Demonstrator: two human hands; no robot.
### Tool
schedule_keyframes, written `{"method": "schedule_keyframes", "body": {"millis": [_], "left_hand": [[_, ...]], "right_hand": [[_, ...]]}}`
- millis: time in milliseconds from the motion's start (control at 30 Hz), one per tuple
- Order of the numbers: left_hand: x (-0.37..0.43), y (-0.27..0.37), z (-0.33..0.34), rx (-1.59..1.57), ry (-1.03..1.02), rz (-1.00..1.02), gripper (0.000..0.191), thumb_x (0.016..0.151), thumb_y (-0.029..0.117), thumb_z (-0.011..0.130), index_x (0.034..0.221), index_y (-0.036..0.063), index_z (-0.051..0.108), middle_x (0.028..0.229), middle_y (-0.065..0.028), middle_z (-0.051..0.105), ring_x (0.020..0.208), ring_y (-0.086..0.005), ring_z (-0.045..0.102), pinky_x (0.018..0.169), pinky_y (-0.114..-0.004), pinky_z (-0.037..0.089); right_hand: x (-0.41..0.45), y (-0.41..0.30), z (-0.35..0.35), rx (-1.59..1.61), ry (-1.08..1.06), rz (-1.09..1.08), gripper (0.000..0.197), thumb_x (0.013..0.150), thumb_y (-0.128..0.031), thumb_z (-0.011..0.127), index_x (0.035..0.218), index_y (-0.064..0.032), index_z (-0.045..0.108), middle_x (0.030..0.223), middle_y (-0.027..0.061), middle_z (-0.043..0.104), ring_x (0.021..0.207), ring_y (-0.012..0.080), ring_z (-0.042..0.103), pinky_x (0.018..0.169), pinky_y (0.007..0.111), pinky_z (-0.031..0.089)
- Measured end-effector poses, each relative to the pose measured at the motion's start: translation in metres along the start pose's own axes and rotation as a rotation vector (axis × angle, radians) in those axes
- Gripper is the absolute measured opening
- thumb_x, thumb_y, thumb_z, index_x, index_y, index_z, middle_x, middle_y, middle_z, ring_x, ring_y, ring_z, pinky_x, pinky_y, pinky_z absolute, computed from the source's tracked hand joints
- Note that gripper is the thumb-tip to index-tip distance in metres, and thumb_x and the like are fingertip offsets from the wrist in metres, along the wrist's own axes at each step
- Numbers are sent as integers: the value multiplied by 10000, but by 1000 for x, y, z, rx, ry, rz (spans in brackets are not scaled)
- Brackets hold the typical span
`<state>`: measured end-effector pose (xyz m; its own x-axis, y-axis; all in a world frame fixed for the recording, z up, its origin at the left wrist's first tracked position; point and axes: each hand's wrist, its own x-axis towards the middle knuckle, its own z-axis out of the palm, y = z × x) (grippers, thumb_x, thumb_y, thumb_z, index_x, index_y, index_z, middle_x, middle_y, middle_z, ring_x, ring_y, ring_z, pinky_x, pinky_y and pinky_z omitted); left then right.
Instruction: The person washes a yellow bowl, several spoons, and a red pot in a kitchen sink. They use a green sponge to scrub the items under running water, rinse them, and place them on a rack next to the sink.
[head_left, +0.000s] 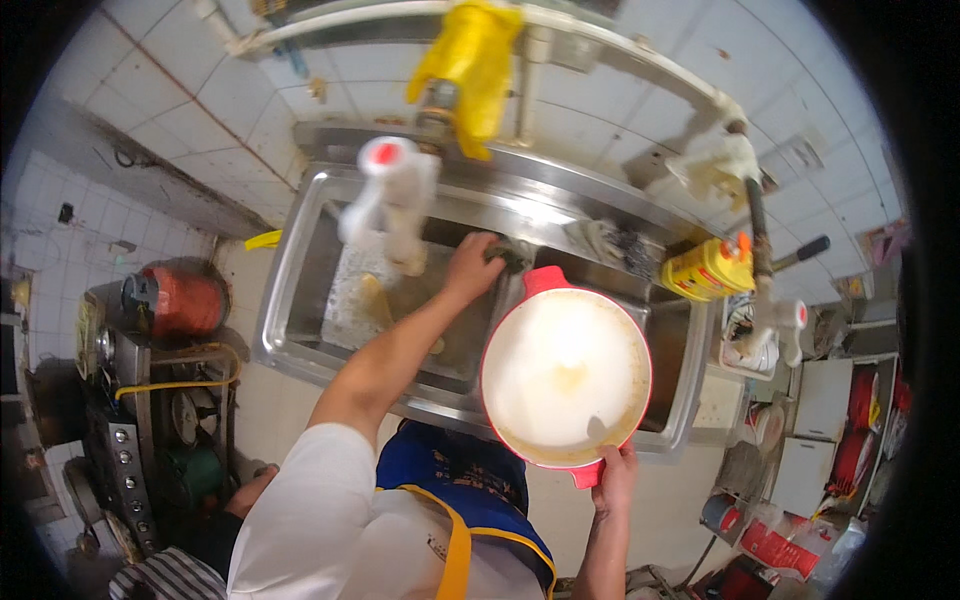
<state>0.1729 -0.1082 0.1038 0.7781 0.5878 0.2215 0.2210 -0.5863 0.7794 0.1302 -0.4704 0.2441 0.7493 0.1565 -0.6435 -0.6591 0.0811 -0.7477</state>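
Note:
My right hand (616, 476) grips the lower red handle of a round pot (566, 375), red outside with a pale, glossy interior. The pot is tilted so its inside faces me, over the right basin and divider of a stainless-steel double sink (281, 300). Brownish marks line the inner wall near its rim. My left hand (474, 262) reaches over the divider, its fingers curled on a dark green scouring pad (510, 257) beside the pot's upper handle. Below that arm, the left basin holds a wet, pale flat sheet (341, 300) and some shallow liquid.
A blurred white tap (390, 199) juts over the left basin. Yellow rubber gloves (476, 67) hang behind it. A yellow bottle (705, 270) and grey cloth (594, 238) rest at the sink's back right. Another person's hand (255, 487) shows lower left, near a stove (124, 465).

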Motion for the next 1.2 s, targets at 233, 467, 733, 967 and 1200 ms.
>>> {"method": "schedule_keyframes", "body": {"millis": [233,467,733,967,1200], "left_hand": [[-61,-170,-131,77,105,-505,371,742,205,612,1066,33,557,1071,-177,544,1023,-348,517,844,-407,430],[-56,-235,-132,379,-12,-396,399,731,171,618,1121,110,555,1143,-158,504,1098,-338,466,905,-435,396],[-53,-271,-120,314,-264,-389,339,701,161,626,1027,85,568,1053,-166,555,1005,-347,517,838,-432,435],[-97,-202,-63,318,-436,-160,342,742,176,599,1051,47,534,1093,-169,535,1038,-343,502,877,-431,416],[-88,-142,-11,-409,-580,-125,163,809,210,559,859,56,577,909,-137,572,871,-302,556,748,-412,438]], "right_hand": [[7,62,123,-178,-199,109,468,744,37,485,1211,28,447,1127,136,552,1021,222,556,902,319,440],[38,113,209,-346,-129,173,442,751,22,469,1190,68,450,1086,140,560,968,205,553,862,290,431],[95,164,239,-614,-64,73,447,739,5,471,1185,10,450,1044,106,555,936,215,558,794,313,464],[105,180,234,-466,-70,282,532,737,26,456,1254,-59,361,1121,110,502,1009,248,541,807,397,490],[97,181,247,-362,-125,352,657,714,68,438,1329,-81,262,1183,142,465,1039,261,517,884,385,446]]}}
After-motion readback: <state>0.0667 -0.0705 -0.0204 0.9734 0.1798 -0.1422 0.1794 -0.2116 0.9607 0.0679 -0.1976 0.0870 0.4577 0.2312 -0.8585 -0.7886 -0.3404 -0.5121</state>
